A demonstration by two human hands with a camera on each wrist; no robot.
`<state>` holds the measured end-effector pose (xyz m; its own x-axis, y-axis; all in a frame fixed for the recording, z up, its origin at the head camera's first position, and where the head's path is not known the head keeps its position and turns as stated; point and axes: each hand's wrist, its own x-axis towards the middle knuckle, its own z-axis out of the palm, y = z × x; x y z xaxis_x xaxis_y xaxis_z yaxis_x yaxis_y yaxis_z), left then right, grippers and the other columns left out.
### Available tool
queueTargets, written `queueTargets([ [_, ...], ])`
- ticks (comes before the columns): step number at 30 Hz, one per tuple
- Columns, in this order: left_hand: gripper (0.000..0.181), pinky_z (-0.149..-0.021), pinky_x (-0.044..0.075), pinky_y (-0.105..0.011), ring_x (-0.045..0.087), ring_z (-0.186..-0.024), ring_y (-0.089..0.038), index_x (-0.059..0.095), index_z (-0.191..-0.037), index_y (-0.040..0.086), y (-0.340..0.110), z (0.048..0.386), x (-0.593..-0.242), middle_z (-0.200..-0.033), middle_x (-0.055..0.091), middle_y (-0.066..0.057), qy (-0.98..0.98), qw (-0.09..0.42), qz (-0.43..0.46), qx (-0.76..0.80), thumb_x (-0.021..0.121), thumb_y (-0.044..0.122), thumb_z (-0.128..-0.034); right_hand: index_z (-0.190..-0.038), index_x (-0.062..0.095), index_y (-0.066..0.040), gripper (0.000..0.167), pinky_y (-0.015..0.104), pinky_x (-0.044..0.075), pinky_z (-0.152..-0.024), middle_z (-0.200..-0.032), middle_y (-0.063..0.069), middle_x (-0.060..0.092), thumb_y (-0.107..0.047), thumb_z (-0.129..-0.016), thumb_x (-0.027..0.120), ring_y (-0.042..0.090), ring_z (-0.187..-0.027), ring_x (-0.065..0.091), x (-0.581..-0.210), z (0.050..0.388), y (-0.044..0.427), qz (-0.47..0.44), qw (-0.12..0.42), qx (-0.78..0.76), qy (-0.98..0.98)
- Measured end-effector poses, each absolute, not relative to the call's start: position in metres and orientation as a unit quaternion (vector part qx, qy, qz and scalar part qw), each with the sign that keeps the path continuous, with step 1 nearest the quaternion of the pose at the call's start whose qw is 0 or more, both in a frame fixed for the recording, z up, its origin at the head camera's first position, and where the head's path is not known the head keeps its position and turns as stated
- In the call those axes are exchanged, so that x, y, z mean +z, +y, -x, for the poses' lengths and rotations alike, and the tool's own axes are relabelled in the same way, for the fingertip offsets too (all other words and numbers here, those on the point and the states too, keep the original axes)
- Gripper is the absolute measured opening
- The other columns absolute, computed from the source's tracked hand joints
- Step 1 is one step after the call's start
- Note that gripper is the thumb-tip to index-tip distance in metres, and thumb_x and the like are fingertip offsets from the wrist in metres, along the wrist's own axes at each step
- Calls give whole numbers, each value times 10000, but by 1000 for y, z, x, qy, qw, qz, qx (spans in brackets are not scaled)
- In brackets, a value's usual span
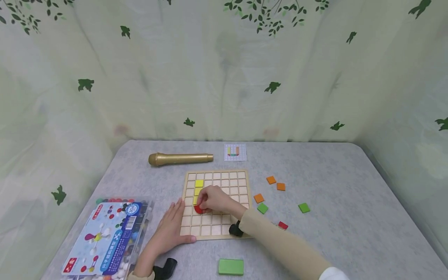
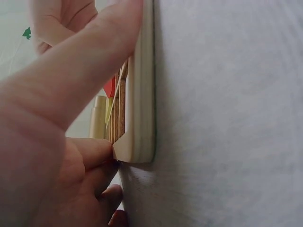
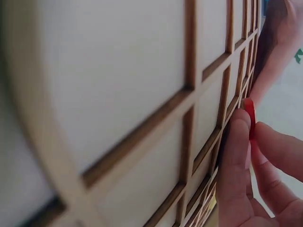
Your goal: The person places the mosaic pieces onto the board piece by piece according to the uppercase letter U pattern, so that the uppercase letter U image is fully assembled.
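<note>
A wooden grid board (image 1: 206, 231) with square cells lies on the table. Several yellow tiles (image 1: 199, 183) form a column in its left part. My right hand (image 1: 214, 197) reaches over the board and pinches a red tile (image 3: 251, 116) between thumb and fingertips, just below the yellow column. The hand partly covers the red tile in the head view. My left hand (image 1: 168, 228) rests against the board's front left corner, fingers straight along the left side and thumb at the front edge.
Orange tiles (image 1: 271, 180), green tiles (image 1: 304, 207) and red (image 1: 282, 225) lie right of the board. Behind it are a gold microphone (image 1: 182, 158) and a pattern card (image 1: 235, 157). A molecule-kit box (image 1: 105, 237) stands left; a green block (image 1: 231, 267) lies in front.
</note>
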<state>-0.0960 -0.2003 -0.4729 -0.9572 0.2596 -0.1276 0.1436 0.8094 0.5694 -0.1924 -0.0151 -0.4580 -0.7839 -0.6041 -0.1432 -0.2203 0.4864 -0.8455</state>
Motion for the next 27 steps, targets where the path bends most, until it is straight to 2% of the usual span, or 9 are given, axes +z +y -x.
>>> queueTargets([
  [17, 1217, -1088, 110, -624, 46, -1404, -464, 142, -1477, -109, -202, 97, -478, -1553, 98, -255, 947, 98, -110, 285, 777, 566, -689, -746, 639, -74, 147, 175, 443, -479, -587, -15, 616, 45, -804, 703, 86, -508, 581, -454, 185, -22, 250, 183, -397, 864],
  [22, 1216, -1092, 106, -617, 36, -1408, -457, 136, -1481, -103, -203, 98, -479, -1558, 85, -248, 947, 102, -111, 284, 768, 576, -694, -766, 643, -75, 131, 186, 463, -492, -617, -14, 615, 33, -822, 693, 104, -534, 592, -455, 187, -18, 248, 200, -419, 850],
  [27, 1219, -1097, 105, -608, 41, -1407, -457, 141, -1479, -107, -203, 97, -480, -1555, 89, -253, 947, 99, -113, 282, 759, 591, -694, -846, 672, -32, 29, 243, 526, -561, -703, 34, 651, -5, -854, 679, 152, -614, 640, -455, 195, 0, 257, 246, -475, 805],
])
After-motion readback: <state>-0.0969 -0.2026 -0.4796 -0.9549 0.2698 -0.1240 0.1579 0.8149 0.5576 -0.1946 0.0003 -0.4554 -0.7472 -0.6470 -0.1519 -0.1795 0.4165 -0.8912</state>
